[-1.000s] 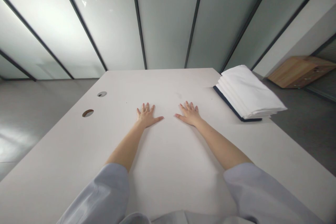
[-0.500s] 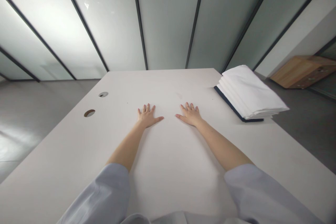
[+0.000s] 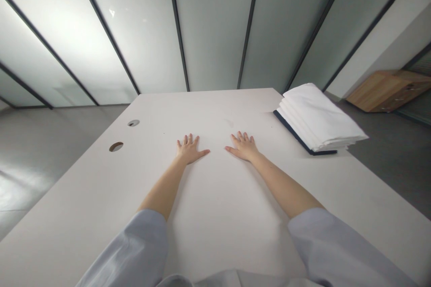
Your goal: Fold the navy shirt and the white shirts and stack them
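Note:
My left hand [image 3: 189,150] lies flat on the white table [image 3: 215,197], palm down, fingers spread and holding nothing. To its right, my right hand [image 3: 244,147] rests the same way, with its fingers apart. A small gap of bare tabletop separates the two thumbs. Nearer to the right hand, at the table's right edge, sits a stack of folded white cloth [image 3: 323,119]. Beneath the white layers shows a dark navy folded piece [image 3: 296,136]; most of it is hidden.
Two round holes pierce the tabletop on the left: an uncovered one [image 3: 116,146] and one with a grey cover [image 3: 134,123]. Frosted glass panels [image 3: 215,27] stand behind the table's far edge. A wooden cabinet [image 3: 387,92] is on the floor at the right.
Both hands stay where they were on the table. Only the camera view has turned very slightly.

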`<action>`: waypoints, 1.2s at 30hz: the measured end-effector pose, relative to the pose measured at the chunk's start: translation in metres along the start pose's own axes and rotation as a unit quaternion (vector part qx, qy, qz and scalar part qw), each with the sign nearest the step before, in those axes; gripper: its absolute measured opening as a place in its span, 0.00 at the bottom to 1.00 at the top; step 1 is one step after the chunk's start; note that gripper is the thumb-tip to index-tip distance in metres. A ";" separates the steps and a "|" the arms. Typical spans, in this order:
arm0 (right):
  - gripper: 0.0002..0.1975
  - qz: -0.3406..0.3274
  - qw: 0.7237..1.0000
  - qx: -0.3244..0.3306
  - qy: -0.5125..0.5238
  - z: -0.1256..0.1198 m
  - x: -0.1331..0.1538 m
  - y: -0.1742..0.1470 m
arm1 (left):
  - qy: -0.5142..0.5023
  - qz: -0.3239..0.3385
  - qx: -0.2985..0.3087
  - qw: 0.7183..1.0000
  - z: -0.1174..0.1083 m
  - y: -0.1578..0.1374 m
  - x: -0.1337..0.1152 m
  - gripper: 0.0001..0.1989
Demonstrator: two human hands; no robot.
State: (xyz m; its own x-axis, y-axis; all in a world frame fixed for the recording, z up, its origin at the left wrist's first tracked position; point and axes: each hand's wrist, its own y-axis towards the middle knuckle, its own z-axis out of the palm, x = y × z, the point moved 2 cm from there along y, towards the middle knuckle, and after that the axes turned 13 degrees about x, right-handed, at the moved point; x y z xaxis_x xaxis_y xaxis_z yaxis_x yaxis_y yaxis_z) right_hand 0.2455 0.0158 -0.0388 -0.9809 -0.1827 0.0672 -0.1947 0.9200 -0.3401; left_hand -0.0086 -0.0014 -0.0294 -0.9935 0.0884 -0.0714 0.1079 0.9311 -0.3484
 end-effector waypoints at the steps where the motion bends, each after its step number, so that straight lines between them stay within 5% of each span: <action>1: 0.47 0.000 1.000 0.000 -0.001 0.000 0.000 0.000 | 0.003 -0.002 0.001 1.000 0.000 0.000 0.000 0.53; 36: 0.46 0.003 1.000 -0.006 -0.002 0.002 0.000 0.001 | 0.004 -0.007 0.009 1.000 -0.003 -0.002 -0.001 0.52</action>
State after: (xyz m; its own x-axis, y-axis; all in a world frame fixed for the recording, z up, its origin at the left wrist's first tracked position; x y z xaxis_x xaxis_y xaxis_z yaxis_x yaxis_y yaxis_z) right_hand 0.2456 0.0164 -0.0412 -0.9820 -0.1782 0.0620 -0.1886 0.9254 -0.3287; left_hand -0.0076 -0.0029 -0.0259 -0.9952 0.0781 -0.0592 0.0944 0.9255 -0.3668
